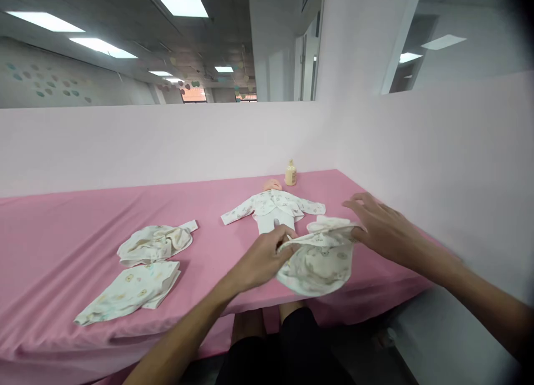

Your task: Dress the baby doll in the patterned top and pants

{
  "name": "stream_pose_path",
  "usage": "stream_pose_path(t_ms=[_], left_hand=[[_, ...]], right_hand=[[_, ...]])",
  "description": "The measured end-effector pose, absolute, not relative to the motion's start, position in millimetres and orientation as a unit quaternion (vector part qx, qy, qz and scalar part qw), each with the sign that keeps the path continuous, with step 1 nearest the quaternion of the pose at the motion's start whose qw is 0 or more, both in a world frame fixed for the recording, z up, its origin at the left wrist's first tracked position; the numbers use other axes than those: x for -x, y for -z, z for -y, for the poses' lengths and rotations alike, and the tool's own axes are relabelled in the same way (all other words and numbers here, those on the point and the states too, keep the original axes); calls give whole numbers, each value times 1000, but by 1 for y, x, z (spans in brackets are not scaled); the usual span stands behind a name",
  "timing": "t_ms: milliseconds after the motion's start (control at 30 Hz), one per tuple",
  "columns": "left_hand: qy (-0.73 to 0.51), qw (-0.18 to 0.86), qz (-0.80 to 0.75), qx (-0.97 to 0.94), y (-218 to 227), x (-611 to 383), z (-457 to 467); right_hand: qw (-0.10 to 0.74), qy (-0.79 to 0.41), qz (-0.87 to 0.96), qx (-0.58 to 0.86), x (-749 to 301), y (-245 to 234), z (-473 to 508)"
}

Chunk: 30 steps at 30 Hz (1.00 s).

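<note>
A baby doll (274, 206) in a printed white top lies on its back on the pink table cover (75, 223), head toward the wall. In front of its legs I hold up small printed baby trousers (319, 261) by the waistband. My left hand (262, 258) pinches the left side of the waistband. My right hand (377, 225) grips the right side, with some fingers stretched out over the cloth.
Two more printed baby garments lie at the left: a crumpled one (155, 242) and a folded one (131, 290) near the front edge. A small yellow bottle (291, 173) stands by the doll's head. Pale pink partition walls (438, 168) close the back and right.
</note>
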<state>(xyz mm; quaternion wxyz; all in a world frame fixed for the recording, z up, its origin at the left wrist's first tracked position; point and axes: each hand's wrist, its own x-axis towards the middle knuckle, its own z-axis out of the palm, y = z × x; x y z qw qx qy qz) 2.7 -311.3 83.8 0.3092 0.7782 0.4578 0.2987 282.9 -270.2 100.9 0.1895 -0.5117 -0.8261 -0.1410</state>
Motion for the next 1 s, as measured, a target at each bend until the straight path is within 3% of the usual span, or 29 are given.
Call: stream_pose_path(t_ms=[100, 300, 467, 600, 733, 867, 1000], left_hand=[[-307, 300, -435, -791, -111, 9, 319], [-307, 267, -415, -814, -161, 27, 323], [-336, 220, -420, -814, -198, 35, 330], [-282, 181, -449, -828, -212, 39, 333], [-246, 132, -480, -832, -210, 44, 328], [-256, 136, -471, -833, -206, 37, 323], [-274, 140, -449, -839, -201, 17, 320]], right_hand=[[208, 124, 840, 486, -291, -105, 268], [357, -136, 769, 513, -292, -149, 288], [460, -288, 707, 453, -291, -179, 300], [446, -302, 716, 444, -294, -185, 292], [412, -204, 748, 479, -297, -179, 276], [329, -151, 796, 486, -289, -168, 263], [308, -150, 842, 416, -265, -164, 273]])
